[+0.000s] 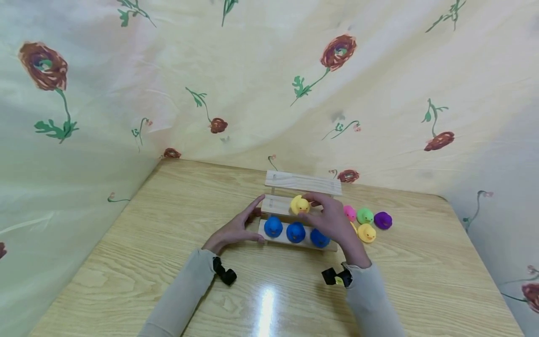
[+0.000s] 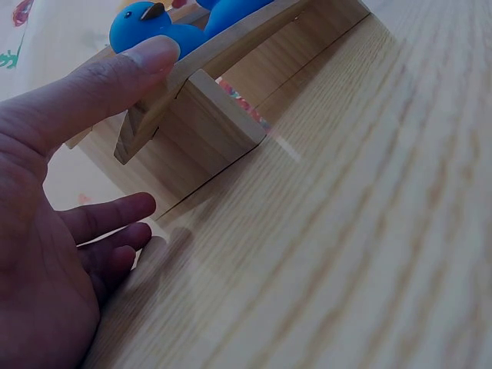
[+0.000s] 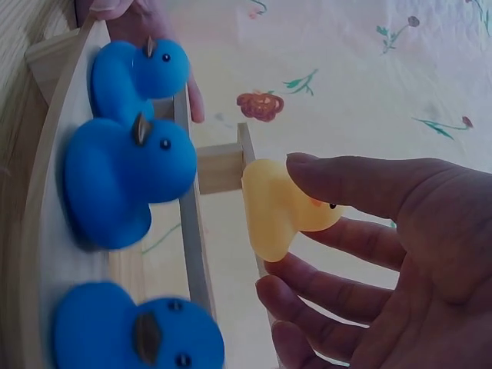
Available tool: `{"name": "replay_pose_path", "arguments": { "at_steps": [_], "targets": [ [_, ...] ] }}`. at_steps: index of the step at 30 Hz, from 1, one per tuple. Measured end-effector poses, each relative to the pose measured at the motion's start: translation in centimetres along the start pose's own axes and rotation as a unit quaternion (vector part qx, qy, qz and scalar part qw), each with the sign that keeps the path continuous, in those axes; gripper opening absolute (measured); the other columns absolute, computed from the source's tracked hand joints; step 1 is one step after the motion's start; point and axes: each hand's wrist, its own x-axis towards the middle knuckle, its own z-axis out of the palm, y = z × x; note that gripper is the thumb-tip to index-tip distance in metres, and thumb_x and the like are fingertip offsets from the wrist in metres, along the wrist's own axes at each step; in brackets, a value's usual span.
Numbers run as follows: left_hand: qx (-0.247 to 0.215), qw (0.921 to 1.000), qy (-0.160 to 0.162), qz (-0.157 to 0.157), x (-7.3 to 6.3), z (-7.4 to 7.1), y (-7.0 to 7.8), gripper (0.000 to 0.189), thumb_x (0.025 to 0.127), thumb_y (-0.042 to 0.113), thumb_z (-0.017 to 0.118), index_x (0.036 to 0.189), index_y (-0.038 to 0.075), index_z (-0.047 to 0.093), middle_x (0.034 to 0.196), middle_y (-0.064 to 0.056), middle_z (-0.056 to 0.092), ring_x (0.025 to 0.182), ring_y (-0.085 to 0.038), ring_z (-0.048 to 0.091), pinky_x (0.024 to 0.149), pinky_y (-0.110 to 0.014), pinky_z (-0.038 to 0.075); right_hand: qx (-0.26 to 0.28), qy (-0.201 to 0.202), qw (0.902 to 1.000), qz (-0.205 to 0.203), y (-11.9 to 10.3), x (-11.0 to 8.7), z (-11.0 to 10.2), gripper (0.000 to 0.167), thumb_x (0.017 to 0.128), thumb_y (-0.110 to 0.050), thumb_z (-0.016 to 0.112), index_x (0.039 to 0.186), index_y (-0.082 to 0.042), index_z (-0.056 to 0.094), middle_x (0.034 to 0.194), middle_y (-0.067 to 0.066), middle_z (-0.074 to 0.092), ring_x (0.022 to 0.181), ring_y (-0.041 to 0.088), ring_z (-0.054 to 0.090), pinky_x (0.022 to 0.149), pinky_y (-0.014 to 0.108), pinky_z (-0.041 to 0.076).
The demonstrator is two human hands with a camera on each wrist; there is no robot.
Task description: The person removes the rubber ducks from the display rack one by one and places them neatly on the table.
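A stepped wooden rack (image 1: 303, 182) with three shelves stands in the middle of the table. Three blue rubber ducks (image 1: 296, 232) sit in a row along its lowest, front shelf. My right hand (image 1: 330, 219) pinches a yellow rubber duck (image 1: 300, 205) between thumb and fingers, right at the middle shelf. In the right wrist view, the thumb (image 3: 354, 183) presses the duck's side. At the rack's left end, my left hand (image 1: 236, 230) spreads its thumb and fingers, the thumb (image 2: 115, 88) resting by the front shelf's end beside a blue duck.
Right of the rack, loose ducks lie on the table (image 1: 425, 262): a pink duck (image 1: 349, 213), a green duck (image 1: 365, 216), a purple duck (image 1: 383, 220) and a yellow duck (image 1: 367, 233). Another yellow piece shows partly behind my right hand. A flowered cloth (image 1: 261, 84) hangs behind.
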Motion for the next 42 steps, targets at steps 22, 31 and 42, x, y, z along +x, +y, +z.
{"name": "replay_pose_path", "arguments": {
  "at_steps": [22, 31, 42],
  "targets": [
    [-0.001, 1.0000, 0.000, 0.005, -0.1, 0.0, 0.2, 0.115, 0.078, 0.032, 0.087, 0.159, 0.047, 0.007, 0.162, -0.008, 0.031, 0.146, -0.030, 0.036, 0.123, -0.052, 0.026, -0.032, 0.023, 0.9984, 0.041, 2.4, -3.4, -3.8, 0.048, 0.090, -0.024, 0.077, 0.130, -0.001, 0.063, 0.121, 0.022, 0.069, 0.102, 0.036, 0.064, 0.078, 0.037, 0.054],
    [-0.001, 1.0000, 0.001, 0.000, -0.1, 0.0, 0.2, 0.114, 0.078, 0.033, 0.087, 0.158, 0.048, 0.007, 0.159, -0.011, 0.034, 0.145, -0.031, 0.036, 0.123, -0.054, 0.026, -0.054, 0.044, 0.9967, 0.040, 3.8, -4.6, -5.1, 0.046, 0.089, -0.020, 0.077, 0.127, 0.000, 0.065, 0.115, 0.023, 0.070, 0.103, 0.037, 0.065, 0.080, 0.041, 0.052],
    [-0.001, 1.0000, 0.000, 0.005, 0.0, 0.0, -0.1, 0.115, 0.078, 0.036, 0.087, 0.159, 0.046, 0.006, 0.159, -0.012, 0.034, 0.145, -0.031, 0.036, 0.123, -0.054, 0.026, -0.078, 0.054, 0.9940, 0.056, 5.9, -6.0, -6.2, 0.045, 0.088, -0.024, 0.078, 0.126, -0.001, 0.066, 0.114, 0.021, 0.070, 0.102, 0.036, 0.065, 0.076, 0.033, 0.052]
  ]
}}
